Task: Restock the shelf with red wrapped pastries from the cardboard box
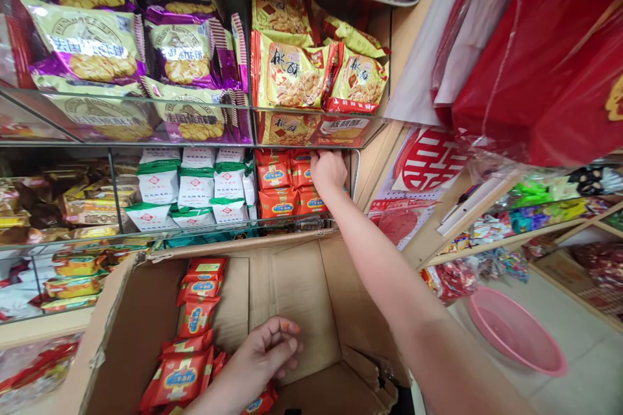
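Note:
My right hand point(329, 173) reaches into a shelf compartment of small red packets point(276, 176), at its right side. Its fingers point inward and are hidden, so whether they grip a packet does not show. Over the open cardboard box point(304, 301) hovers my left hand point(267, 351), palm turned inward, fingers loosely curled with no packet visible in them. Red packets of the same look point(182, 376) lie in a row along the box's left side, and some are partly covered by my left hand and wrist.
Above are purple cookie packs point(97, 52) and yellow-red packs point(292, 71) behind a clear shelf lip. White-green packets point(197, 188) fill the compartment to the left. Red bags point(545, 71) hang at the right. A pink basin point(516, 331) stands on the floor.

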`<state>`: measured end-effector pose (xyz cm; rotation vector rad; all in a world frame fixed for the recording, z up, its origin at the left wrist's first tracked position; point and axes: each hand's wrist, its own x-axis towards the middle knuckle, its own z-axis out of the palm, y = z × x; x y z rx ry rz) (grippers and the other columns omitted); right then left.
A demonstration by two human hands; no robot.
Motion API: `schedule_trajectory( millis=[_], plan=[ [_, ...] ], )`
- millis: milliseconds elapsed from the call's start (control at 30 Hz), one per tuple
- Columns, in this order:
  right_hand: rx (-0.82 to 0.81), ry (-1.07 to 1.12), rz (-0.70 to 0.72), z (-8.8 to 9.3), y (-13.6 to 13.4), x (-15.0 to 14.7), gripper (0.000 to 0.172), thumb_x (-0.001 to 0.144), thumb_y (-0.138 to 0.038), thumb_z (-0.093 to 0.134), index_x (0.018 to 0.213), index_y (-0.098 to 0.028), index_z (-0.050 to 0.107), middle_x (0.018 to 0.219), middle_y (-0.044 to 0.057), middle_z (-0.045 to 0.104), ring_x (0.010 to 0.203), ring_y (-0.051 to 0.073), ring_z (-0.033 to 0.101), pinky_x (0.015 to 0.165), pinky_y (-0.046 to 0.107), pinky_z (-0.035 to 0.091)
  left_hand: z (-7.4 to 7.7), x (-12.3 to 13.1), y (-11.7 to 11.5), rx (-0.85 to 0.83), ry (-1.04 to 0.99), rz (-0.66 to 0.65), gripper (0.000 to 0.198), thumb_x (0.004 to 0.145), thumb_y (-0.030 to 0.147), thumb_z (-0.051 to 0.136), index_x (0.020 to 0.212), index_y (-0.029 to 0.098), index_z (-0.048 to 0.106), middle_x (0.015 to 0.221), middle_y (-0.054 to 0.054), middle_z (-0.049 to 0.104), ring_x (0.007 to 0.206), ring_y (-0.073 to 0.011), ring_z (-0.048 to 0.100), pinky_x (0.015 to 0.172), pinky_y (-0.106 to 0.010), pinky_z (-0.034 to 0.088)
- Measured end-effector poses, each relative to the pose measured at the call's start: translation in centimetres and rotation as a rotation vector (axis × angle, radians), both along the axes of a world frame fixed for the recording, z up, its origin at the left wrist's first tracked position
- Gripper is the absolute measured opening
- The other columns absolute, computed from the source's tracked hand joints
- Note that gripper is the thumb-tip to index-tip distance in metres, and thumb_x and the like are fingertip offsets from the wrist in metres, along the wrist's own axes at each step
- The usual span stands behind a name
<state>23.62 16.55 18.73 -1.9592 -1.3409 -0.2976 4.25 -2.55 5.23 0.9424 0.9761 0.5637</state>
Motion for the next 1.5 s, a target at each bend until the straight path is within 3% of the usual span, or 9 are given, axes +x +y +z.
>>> schedule_trajectory(
  millis=[233, 567, 833, 933, 1033, 1233, 1500],
  plan=[
    [0.033, -0.286, 0.132, -0.4, -0.9, -0.9, 0.040, 0.090, -0.039, 0.034, 0.096, -0.015, 0.066, 0.098, 0.014, 0.061, 0.100, 0.032, 0.046, 0.081, 0.045, 0.036, -1.3, -0.5, 0.3, -0.001, 0.023, -0.069, 0.043, 0.057, 0.051, 0.072, 0.081, 0.018, 0.058, 0.072, 0.000, 0.064, 0.058, -0.0093, 0.055, 0.052, -0.021, 0.034],
    [-0.096, -0.312, 0.217, 0.3, -1.3, -1.6, 0.058, 0.089, -0.054, 0.024, 0.104, -0.014, 0.063, 0.105, 0.018, 0.057, 0.108, 0.034, 0.043, 0.089, 0.051, 0.029, -1.7, -0.9, 0.5, -0.015, 0.020, -0.110, 0.049, 0.055, 0.056, 0.070, 0.085, 0.019, 0.057, 0.074, 0.002, 0.063, 0.061, -0.0087, 0.055, 0.056, -0.022, 0.035],
    [-0.149, -0.330, 0.315, 0.1, -0.5, -1.1, 0.073, 0.083, -0.066, 0.018, 0.121, -0.013, 0.052, 0.124, 0.019, 0.048, 0.119, 0.034, 0.037, 0.098, 0.056, 0.016, -2.2, -1.1, 0.6, -0.018, 0.005, -0.110, 0.050, 0.055, 0.056, 0.071, 0.084, 0.019, 0.056, 0.073, 0.003, 0.062, 0.061, -0.0085, 0.055, 0.054, -0.022, 0.035],
    [-0.168, -0.329, 0.304, 0.3, -0.5, -1.1, 0.071, 0.083, -0.066, 0.019, 0.116, -0.016, 0.056, 0.117, 0.017, 0.053, 0.116, 0.034, 0.040, 0.096, 0.056, 0.019, -2.4, -1.0, 0.6, -0.024, -0.001, -0.104, 0.050, 0.054, 0.056, 0.071, 0.083, 0.019, 0.056, 0.071, 0.003, 0.061, 0.059, -0.0080, 0.054, 0.053, -0.021, 0.034],
    [-0.127, -0.336, 0.200, 0.6, -0.7, -1.3, 0.065, 0.086, -0.062, 0.021, 0.110, -0.016, 0.060, 0.105, 0.016, 0.059, 0.110, 0.033, 0.044, 0.094, 0.052, 0.025, -2.5, -1.0, 0.5, -0.026, -0.003, -0.109, 0.049, 0.055, 0.056, 0.071, 0.083, 0.019, 0.056, 0.070, 0.003, 0.061, 0.059, -0.0080, 0.054, 0.053, -0.021, 0.034],
    [-0.112, -0.254, 0.130, 0.6, 0.1, -1.2, 0.044, 0.092, -0.035, 0.025, 0.099, -0.020, 0.065, 0.094, 0.011, 0.064, 0.094, 0.028, 0.054, 0.088, 0.049, 0.029, -2.9, -1.1, 0.5, -0.030, 0.002, -0.104, 0.051, 0.053, 0.058, 0.071, 0.083, 0.019, 0.056, 0.070, 0.003, 0.060, 0.057, -0.0076, 0.053, 0.052, -0.021, 0.031],
    [-0.064, -0.161, 0.026, 0.2, 1.1, -0.7, 0.033, 0.086, -0.029, 0.036, 0.104, -0.021, 0.063, 0.106, 0.012, 0.062, 0.103, 0.029, 0.047, 0.090, 0.051, 0.024, -3.1, -1.2, 0.6, -0.029, -0.001, -0.107, 0.048, 0.057, 0.055, 0.070, 0.084, 0.018, 0.055, 0.071, 0.003, 0.060, 0.058, -0.0084, 0.053, 0.053, -0.022, 0.032]
  ],
)
